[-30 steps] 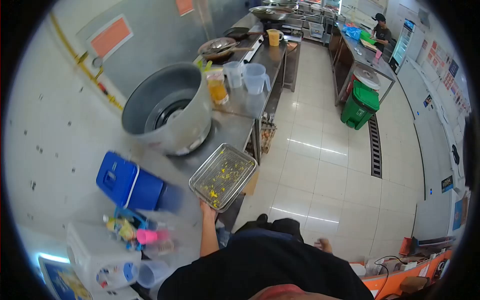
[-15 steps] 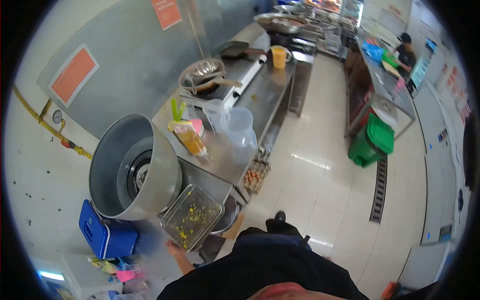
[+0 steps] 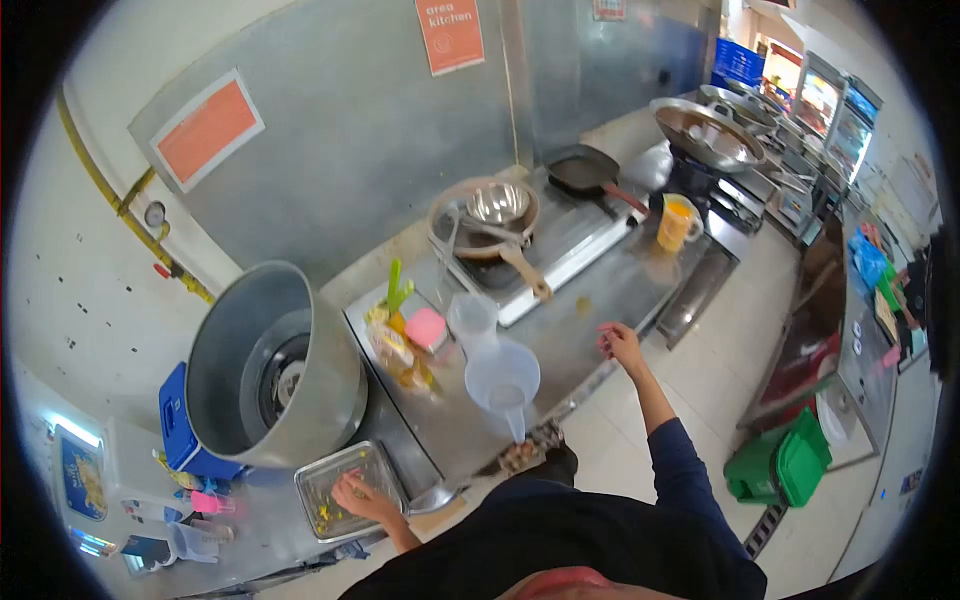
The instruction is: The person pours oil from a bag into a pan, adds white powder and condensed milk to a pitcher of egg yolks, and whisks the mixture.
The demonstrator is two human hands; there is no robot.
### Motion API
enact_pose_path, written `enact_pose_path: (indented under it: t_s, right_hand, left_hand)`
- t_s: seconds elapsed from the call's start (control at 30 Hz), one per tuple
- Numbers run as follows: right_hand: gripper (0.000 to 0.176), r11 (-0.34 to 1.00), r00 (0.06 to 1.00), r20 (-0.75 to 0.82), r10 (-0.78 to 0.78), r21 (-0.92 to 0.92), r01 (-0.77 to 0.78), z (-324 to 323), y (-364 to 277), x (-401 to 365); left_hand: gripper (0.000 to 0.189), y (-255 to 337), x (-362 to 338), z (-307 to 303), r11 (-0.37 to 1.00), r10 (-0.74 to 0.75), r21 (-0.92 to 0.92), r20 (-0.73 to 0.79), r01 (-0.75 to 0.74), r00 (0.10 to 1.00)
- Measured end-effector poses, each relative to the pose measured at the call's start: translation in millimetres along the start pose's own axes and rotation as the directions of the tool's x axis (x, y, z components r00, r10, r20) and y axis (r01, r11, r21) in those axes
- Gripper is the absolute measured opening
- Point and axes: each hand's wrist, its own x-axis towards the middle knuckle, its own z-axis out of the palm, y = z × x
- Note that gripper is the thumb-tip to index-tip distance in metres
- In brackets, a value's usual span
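One tray (image 3: 383,472) lies near the tabletop's (image 3: 560,345) front edge, beside one big drum (image 3: 338,395). The left hand (image 3: 362,500) is over it, grip unclear; the right hand (image 3: 622,345), loosely spread, nears bare tabletop. Two clear jugs (image 3: 503,376), two pans (image 3: 582,170).

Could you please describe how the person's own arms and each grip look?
The right arm wears a dark navy sleeve ending near the elbow. The visible left forearm is bare. Both the left grip and right grip are ungloved human hands.
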Motion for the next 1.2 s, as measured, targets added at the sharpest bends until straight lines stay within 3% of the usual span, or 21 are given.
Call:
enact_pose_path:
  t_s: [0.17,0.23,0.33,0.4,0.43,0.47,0.5,0.6,0.67,0.7,0.77,0.8,0.87,0.93,0.97,1.0,1.07,1.1,1.17,1.2]
  right_hand:
    - [0.021,0.986,0.996,0.069,-0.063,0.159,0.052,57.8,-100.6,152.0]
    - [0.024,0.965,0.973,0.229,-0.02,0.261,-0.042,79.8,-150.4,196.6]
    - [0.027,0.979,0.94,0.332,0.075,0.153,-0.132,116.7,-171.7,269.5]
    - [0.024,0.891,0.869,0.351,0.348,0.164,-0.423,135.1,-174.8,300.9]
    - [0.024,0.891,0.86,0.376,0.344,0.157,-0.425,141.1,-171.8,318.3]
    - [0.024,0.785,0.788,0.457,0.411,0.262,-0.562,147.1,-164.0,335.8]
    - [0.024,0.641,0.7,0.544,0.463,0.339,-0.688,154.7,-154.2,349.1]
    - [0.026,0.577,0.684,0.553,0.477,0.391,-0.718,177.3,-113.5,380.2]
    - [0.018,0.439,0.65,0.513,0.56,0.481,-0.758,184.3,-101.8,393.4]
    - [0.018,0.435,0.638,0.525,0.563,0.468,-0.769,191.2,-96.5,398.5]
    - [0.012,0.456,0.706,0.468,0.531,0.545,-0.704,203.5,-88.9,402.9]
    - [0.009,0.558,0.806,0.343,0.483,0.589,-0.585,198.6,-100.7,392.4]
    - [0.012,0.638,0.819,0.332,0.467,0.515,-0.573,161.0,-160.6,366.8]
    - [0.018,0.727,0.874,0.296,0.386,0.486,-0.486,143.6,-173.8,361.0]
    - [0.018,0.73,0.871,0.295,0.394,0.476,-0.491,127.0,-177.6,360.0]
    - [0.02,0.753,0.881,0.356,0.311,0.473,-0.457,101.0,-185.5,357.0]
    - [0.026,0.803,0.874,0.458,0.16,0.454,-0.385,38.0,-200.8,350.3]
    - [0.029,0.829,0.859,0.504,0.096,0.436,-0.349,-0.5,-203.5,346.7]
    - [0.036,0.936,0.826,0.561,0.057,0.258,-0.24,-77.6,-196.2,340.8]
    - [0.039,0.927,0.835,0.539,0.113,0.245,-0.284,-110.3,-192.7,328.6]
  left_hand:
    - [0.015,166.7,66.3,105.9,0.945,0.132,-0.302,0.0,-0.125,0.991]
    - [0.013,213.5,82.4,142.9,0.893,0.219,-0.406,0.011,-0.195,0.976]
    - [0.011,283.8,96.5,178.1,0.856,0.293,-0.494,0.227,-0.15,0.929]
    - [0.011,316.5,91.5,193.7,0.855,0.295,-0.506,0.301,-0.11,0.907]
    - [0.01,331.4,86.0,198.4,0.866,0.318,-0.485,0.35,-0.12,0.881]
    - [0.01,341.3,80.5,203.6,0.879,0.33,-0.46,0.402,-0.123,0.854]
    - [0.01,346.3,75.9,207.6,0.894,0.309,-0.431,0.402,-0.119,0.862]
    - [0.01,355.9,58.9,211.1,0.941,0.243,-0.321,0.413,-0.11,0.878]
    - [0.011,355.5,45.8,215.2,0.964,0.039,-0.254,0.439,0.082,0.898]
    - [0.011,358.9,43.1,221.2,0.968,0.027,-0.237,0.436,0.086,0.899]
    - [0.015,366.8,37.2,234.6,0.974,-0.049,-0.177,0.455,0.144,0.889]
    - [0.015,370.5,36.6,246.5,0.975,-0.058,-0.167,0.453,0.149,0.89]
    - [0.021,379.1,36.4,278.0,0.993,0.038,-0.117,0.48,0.021,0.877]
    - [0.023,395.1,37.1,313.8,0.999,0.041,-0.005,0.437,-0.043,0.899]
    - [0.026,398.2,39.6,333.2,0.997,0.035,0.038,0.492,-0.062,0.87]
    - [0.029,399.2,40.0,353.7,0.993,0.029,0.077,0.545,-0.084,0.838]
    - [0.043,399.4,34.0,391.3,0.925,-0.035,0.325,0.586,-0.195,0.809]
    - [0.043,396.1,33.0,410.6,0.928,-0.045,0.323,0.59,-0.184,0.806]
    - [0.05,387.2,31.5,441.4,0.819,-0.027,0.468,0.61,-0.333,0.792]
    - [0.05,386.4,33.7,447.7,0.817,-0.029,0.469,0.617,-0.337,0.787]
